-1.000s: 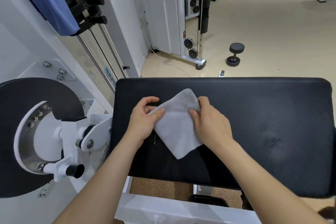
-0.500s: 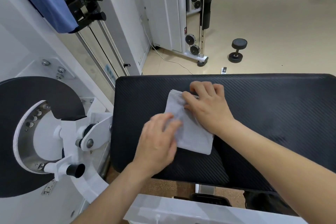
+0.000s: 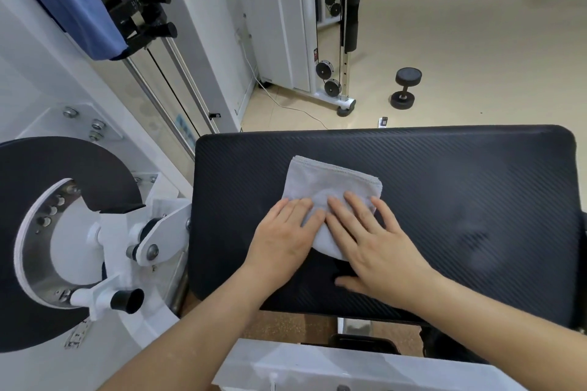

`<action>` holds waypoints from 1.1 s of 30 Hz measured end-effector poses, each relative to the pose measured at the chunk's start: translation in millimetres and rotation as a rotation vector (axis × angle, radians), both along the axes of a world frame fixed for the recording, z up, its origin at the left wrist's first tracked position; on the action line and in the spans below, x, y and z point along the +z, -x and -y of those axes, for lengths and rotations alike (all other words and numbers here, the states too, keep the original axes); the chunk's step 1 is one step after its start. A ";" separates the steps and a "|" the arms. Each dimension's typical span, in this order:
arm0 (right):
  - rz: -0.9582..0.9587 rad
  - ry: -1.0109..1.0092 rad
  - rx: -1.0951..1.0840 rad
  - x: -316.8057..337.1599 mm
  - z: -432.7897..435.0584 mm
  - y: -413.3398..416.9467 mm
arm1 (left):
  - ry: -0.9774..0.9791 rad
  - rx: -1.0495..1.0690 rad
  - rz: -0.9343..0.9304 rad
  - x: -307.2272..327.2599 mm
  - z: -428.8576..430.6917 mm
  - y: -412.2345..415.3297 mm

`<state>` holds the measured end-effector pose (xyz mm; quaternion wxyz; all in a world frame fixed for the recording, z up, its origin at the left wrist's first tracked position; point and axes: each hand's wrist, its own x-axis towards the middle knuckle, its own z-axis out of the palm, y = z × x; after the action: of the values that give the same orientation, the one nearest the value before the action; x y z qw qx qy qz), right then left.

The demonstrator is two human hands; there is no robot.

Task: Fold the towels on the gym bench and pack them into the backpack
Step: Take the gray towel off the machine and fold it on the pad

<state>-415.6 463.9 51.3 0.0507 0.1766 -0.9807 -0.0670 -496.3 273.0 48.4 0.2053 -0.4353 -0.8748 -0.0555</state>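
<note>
Nearest to me, my two forearms came in from the bottom edge and my two hands lay flat, side by side, on one grey towel [image 3: 330, 182]. My left hand [image 3: 286, 235] was spread open, palm down, its fingers on the towel's near left part and its heel on the pad; it gripped nothing. My right hand [image 3: 371, 241] was likewise open and flat, pressing the towel's near right part, thumb out on the pad (no pinch, no curl in either hand).

The towel was the only one I could see, folded into a compact stack of layers whose edges showed along its far right side. It sat on the left half of the one black bench pad [image 3: 460, 200], toward the middle of its depth. Its long axis ran diagonally, from the near corner between my hands up to the far side, with a far corner pointing away and to the left. My hands hid its near corners.

To my left stood one white machine with a black disc [image 3: 47, 174]. Farther off, one blue cloth [image 3: 79, 0] hung at the upper left, one dumbbell [image 3: 405, 87] lay on the floor, and one cable machine [image 3: 333, 25] stood beyond the bench.
</note>
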 end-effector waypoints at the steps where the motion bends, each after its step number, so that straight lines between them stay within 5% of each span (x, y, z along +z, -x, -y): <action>1: -0.043 0.021 0.011 -2.5 -1.1 2.4 | -0.019 0.006 0.040 2.4 -1.2 -1.2; 8: 0.032 0.333 0.168 -7.4 -21.8 -14.2 | -0.115 0.077 0.698 13.1 23.1 -32.1; 14: 0.244 0.905 -0.033 8.0 -19.7 -18.5 | -0.365 0.156 0.925 13.1 40.0 -40.9; 20: 0.278 1.234 -0.236 10.6 -16.8 -5.8 | -0.570 0.300 1.089 25.3 32.1 -24.3; 24: 0.030 1.342 -0.441 4.6 -8.8 5.5 | -0.649 0.462 1.041 20.1 14.5 -13.9; 28: -0.259 1.233 -0.595 -7.3 10.7 13.7 | -0.730 0.586 0.834 11.3 -4.7 -18.1; 33: -0.393 1.122 -0.744 -6.9 25.1 28.8 | -0.776 0.618 0.664 0.6 -14.0 -31.2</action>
<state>-444.4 438.8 44.5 0.2842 -0.2390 -0.8352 0.4056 -465.1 287.0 49.0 0.0715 -0.0133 -0.8941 -0.4420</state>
